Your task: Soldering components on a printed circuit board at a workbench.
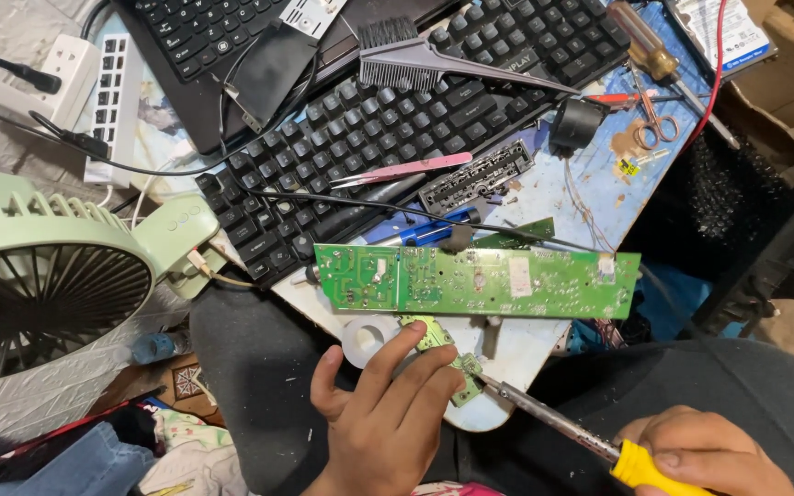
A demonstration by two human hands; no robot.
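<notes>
A left hand [380, 415] pinches a small board [452, 360] at the bench [516, 344] edge, below a long board [477, 281]; the right hand [705, 452] grips a soldering iron [562, 425], tip at the small board. Best practice: steady the board; touch briefly.

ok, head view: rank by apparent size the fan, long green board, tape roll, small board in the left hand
1. fan, though it sits nearest the camera
2. long green board
3. tape roll and small board look alike; both partly hidden by the left hand
</notes>
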